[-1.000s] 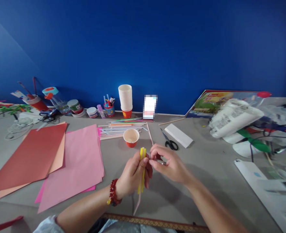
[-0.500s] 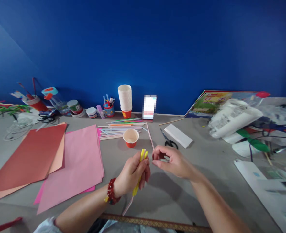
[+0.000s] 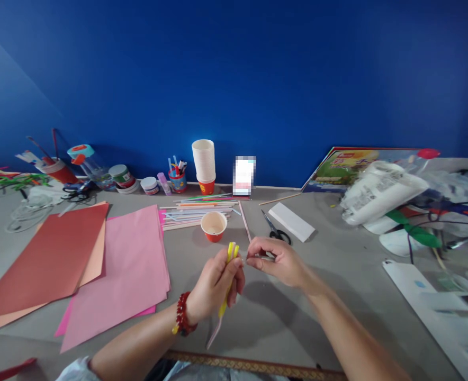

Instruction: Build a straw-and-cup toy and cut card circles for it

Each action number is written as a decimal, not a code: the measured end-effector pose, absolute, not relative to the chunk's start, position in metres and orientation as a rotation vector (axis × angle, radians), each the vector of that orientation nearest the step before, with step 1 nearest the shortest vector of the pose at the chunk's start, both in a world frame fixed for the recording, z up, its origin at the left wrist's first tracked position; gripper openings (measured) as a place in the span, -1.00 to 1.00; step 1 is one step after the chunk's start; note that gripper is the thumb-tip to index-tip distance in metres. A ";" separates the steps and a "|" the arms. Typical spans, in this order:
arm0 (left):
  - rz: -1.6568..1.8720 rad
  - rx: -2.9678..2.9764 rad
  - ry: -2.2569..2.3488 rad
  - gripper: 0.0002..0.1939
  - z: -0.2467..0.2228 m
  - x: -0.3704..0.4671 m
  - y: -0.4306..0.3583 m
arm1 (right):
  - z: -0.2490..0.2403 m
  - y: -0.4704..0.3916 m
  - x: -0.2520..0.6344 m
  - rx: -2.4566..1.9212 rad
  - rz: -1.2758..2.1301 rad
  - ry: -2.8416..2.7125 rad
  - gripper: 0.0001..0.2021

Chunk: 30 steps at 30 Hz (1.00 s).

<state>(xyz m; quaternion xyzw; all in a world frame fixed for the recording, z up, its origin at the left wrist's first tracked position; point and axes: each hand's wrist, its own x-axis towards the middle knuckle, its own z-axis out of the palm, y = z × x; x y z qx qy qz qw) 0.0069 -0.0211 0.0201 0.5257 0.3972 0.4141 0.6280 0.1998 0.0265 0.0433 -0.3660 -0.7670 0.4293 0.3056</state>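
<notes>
My left hand is closed around a folded yellow strip. Its looped upper end sticks out above the thumb, and a thin pale pink straw hangs out below it. Just to the right, my right hand is pinched, fingertips close to the yellow strip; what they hold, if anything, is too small to make out. A red and white paper cup stands open in front of my hands. Black scissors lie beyond my right hand.
Pink sheets and a red sheet lie at left. Several straws lie behind the cup, near stacked paper cups and a blurred phone. A folded white paper and plastic bags are at right.
My right hand's fingers have drawn closer together and moved slightly left, nearer the yellow strip. The straw's lower end has swung a little to the right.
</notes>
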 end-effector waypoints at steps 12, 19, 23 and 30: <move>0.993 1.041 0.884 -0.63 0.018 0.015 -0.017 | 0.061 0.017 0.200 -0.927 1.100 -2.077 -0.86; 0.985 1.035 0.856 -0.64 0.015 0.014 -0.018 | 0.072 0.013 0.197 -0.805 1.124 -2.061 -0.85; 0.946 1.045 0.797 -0.62 0.014 0.013 -0.021 | 0.073 0.014 0.192 -0.800 1.188 -2.030 -0.84; 0.948 0.971 0.748 -0.61 0.013 0.015 -0.022 | 0.063 0.020 0.187 -0.780 1.255 -1.941 -0.85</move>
